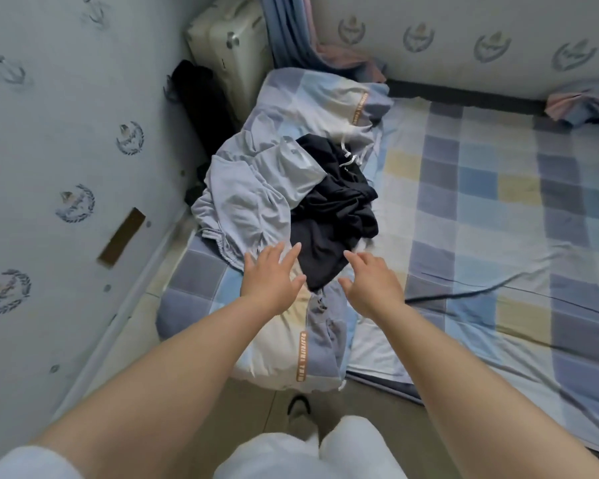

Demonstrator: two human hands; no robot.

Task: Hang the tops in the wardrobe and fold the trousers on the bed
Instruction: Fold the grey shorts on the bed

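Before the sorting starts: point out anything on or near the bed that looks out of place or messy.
The grey garment and black garment lie crumpled in a tangled heap on the folded quilt, unfolded. A black cable trails across the checked sheet. Both hands, left and right, are open and hold nothing.

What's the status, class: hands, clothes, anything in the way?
Left hand and right hand open, holding nothing. Grey garment and black garment heaped on folded quilt. Nothing blocking.
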